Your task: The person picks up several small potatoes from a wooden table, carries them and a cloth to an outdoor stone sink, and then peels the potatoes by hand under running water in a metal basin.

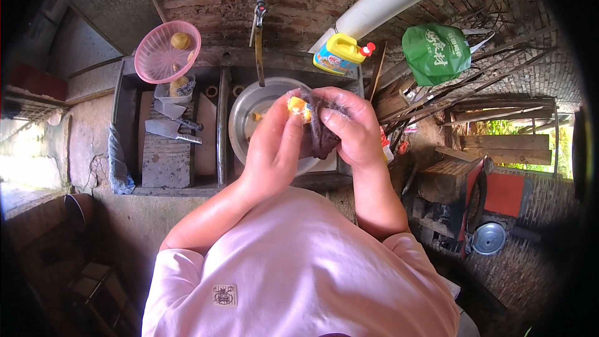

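My left hand (273, 147) pinches a small yellow object (297, 106) between thumb and fingers; its exact kind cannot be made out. A dark, wet-looking cloth (324, 133) is gripped in my right hand (354, 124), bunched against the yellow object. Both hands look wet, with suds on the fingers. They are held together above a round metal basin (237, 124), which sits in the right compartment of a stone sink (223, 150). Part of another small yellow piece (257, 116) shows in the basin beside my left hand. My forearms and hands hide much of the basin.
A tap (260, 9) with a hose (259, 63) hangs over the basin. Left are a pink basket (140, 63), a plastic tub (174, 98) and a cleaver (161, 129) on a ridged slab (164, 168). Behind stand a yellow jug (338, 56) and green bag (433, 56).
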`<state>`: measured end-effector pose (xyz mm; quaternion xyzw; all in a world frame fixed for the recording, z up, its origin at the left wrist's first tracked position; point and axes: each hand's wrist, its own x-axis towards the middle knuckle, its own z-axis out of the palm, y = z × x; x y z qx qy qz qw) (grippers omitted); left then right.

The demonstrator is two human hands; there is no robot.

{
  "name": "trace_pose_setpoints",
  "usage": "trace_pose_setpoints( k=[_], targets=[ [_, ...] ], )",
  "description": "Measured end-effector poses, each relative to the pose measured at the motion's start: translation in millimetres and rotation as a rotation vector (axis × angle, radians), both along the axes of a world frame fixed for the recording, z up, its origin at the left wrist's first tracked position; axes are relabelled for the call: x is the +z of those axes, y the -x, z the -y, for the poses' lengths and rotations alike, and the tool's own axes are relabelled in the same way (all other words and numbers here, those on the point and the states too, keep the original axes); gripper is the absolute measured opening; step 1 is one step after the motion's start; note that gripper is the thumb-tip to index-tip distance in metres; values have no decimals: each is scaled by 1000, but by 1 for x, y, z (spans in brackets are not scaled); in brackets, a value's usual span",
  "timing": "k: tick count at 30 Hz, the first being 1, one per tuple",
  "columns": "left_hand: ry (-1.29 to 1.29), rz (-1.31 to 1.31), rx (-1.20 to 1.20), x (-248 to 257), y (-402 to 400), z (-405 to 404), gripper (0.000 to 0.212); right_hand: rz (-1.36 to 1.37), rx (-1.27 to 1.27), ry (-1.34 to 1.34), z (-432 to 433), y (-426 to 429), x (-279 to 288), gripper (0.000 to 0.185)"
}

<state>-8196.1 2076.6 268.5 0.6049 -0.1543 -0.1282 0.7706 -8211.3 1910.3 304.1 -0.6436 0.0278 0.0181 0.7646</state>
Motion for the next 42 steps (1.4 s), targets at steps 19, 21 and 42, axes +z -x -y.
trace_pose_setpoints(
  k=[19, 21, 42],
  targets=[
    [215, -257, -60, 12, 5, 1, 26, 32, -26, -3, -7, 0, -3, 29],
    [272, -294, -69, 13, 6, 1, 25, 181, -71, 303, -11, 0, -3, 28],
    [305, -548, -162, 30, 6, -10, 32, -103, 45, -133, -8, -2, 1, 26]
  ],
)
